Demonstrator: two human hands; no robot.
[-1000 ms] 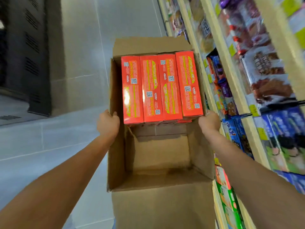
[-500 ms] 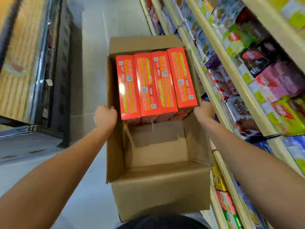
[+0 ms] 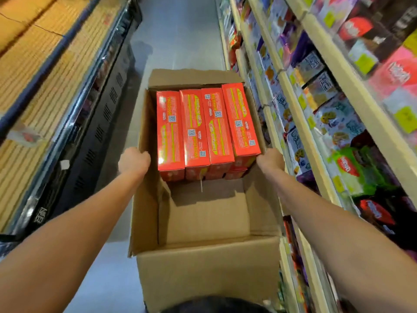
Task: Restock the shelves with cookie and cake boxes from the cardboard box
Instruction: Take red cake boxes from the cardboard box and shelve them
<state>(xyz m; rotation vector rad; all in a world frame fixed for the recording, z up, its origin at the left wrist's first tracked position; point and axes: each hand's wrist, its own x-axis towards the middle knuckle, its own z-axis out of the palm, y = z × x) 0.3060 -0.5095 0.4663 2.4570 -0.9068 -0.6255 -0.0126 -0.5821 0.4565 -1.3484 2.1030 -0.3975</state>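
I hold an open cardboard box (image 3: 203, 267) out in front of me above the aisle floor. My left hand (image 3: 134, 161) grips its left wall and my right hand (image 3: 270, 160) grips its right wall. Inside, at the far end, several red cookie boxes (image 3: 207, 129) lie side by side in a row, with more red boxes under them. The near half of the carton shows bare cardboard. Shelves (image 3: 316, 141) full of snack packs run along my right.
A grey tiled aisle floor (image 3: 178, 35) stretches ahead. On the left stands a dark cabinet with vents (image 3: 94, 136) and a slatted wooden-looking top (image 3: 33, 75). The shelf edges on the right carry yellow price tags (image 3: 406, 119).
The view has tilted up and moved along the aisle; more upper shelves and the left cabinet show. Both hands keep their grip on the carton's sides.
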